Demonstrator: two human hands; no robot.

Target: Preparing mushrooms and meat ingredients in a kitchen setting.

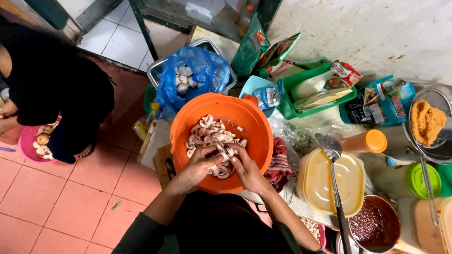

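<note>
- Left hand (198, 166), nearest, curls its fingers around a mushroom piece over the orange bowl (184, 120).
- Right hand (244, 167) is closed on a small knife (221, 147), blade against that piece.
- Sliced mushrooms (210, 131) fill the bowl, just beyond both hands.
- Far left, another person (43, 85) crouches; right, a slotted spatula (338, 196) lies across a yellow tub (315, 183).

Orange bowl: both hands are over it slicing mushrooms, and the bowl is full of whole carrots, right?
Not quite. The head view shows the orange bowl holding cut mushroom pieces, not carrots. The left hand and right hand are indeed over it, working with a small blade.
</note>
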